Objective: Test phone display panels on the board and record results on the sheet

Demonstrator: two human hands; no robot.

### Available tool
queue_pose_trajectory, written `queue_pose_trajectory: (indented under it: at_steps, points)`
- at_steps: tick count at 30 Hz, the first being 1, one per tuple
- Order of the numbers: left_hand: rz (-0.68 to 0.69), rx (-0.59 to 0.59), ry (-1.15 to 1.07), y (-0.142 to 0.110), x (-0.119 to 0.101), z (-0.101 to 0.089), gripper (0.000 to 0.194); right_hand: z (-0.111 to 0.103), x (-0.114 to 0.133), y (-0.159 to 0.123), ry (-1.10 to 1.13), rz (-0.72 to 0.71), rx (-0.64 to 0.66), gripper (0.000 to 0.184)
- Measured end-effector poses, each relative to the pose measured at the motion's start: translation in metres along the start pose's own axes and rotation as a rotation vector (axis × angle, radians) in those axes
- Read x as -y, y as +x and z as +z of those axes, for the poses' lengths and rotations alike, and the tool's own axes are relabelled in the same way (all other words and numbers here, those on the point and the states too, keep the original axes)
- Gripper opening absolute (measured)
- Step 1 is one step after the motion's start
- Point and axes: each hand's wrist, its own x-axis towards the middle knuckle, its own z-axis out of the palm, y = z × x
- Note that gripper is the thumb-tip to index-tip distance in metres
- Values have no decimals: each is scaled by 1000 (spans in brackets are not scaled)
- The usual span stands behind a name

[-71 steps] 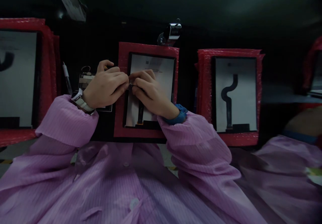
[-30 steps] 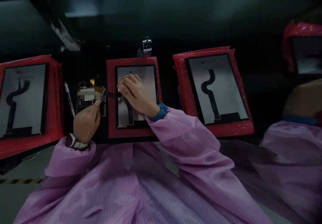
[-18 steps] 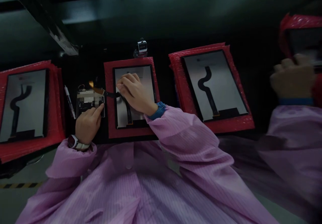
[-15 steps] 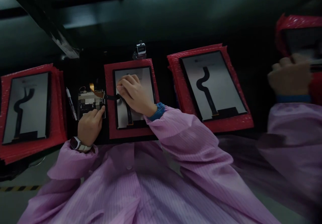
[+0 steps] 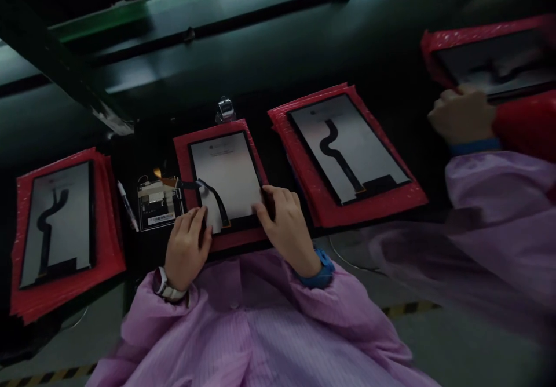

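In this dim light the finger contact is unclear, I cannot tell any grip; the display panel (image 5: 230, 172) lies between left hand (image 5: 186, 251) and right hand (image 5: 287, 227), which are apart.

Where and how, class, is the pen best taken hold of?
Probably from above, with a pinch across mid-barrel: the pen is slim and lies lengthwise between the left red stack and the circuit board.
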Motion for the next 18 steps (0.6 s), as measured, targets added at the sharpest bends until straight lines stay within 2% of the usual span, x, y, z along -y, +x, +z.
queue_pose_trajectory:
  at_steps: [4,8,11,13,14,15,17,18]
  points:
    - [-42,58,-44,1,-7,2,36,4,-1,-3,213,108,-65,40]
    - [-177,171,-184,-2,-2,-10,47,-16,21,-6,459,176,-104,41]
    - [-270,296,-350,2,4,-29,60,-34,55,-11,578,54,-107,36]
    - [-330,351,-507,12,9,-44,59,-39,80,-12,654,-117,-39,37]
    - [-375,315,-583,18,10,-51,57,-38,90,-11,697,-218,9,39]
    - [-428,226,-650,26,12,-57,56,-35,99,-9,743,-319,59,40]
    - [-544,-79,-752,39,13,-65,54,-25,109,-5,827,-461,127,37]
    - [-587,-236,-792,45,14,-68,51,-17,110,-3,855,-480,133,34]
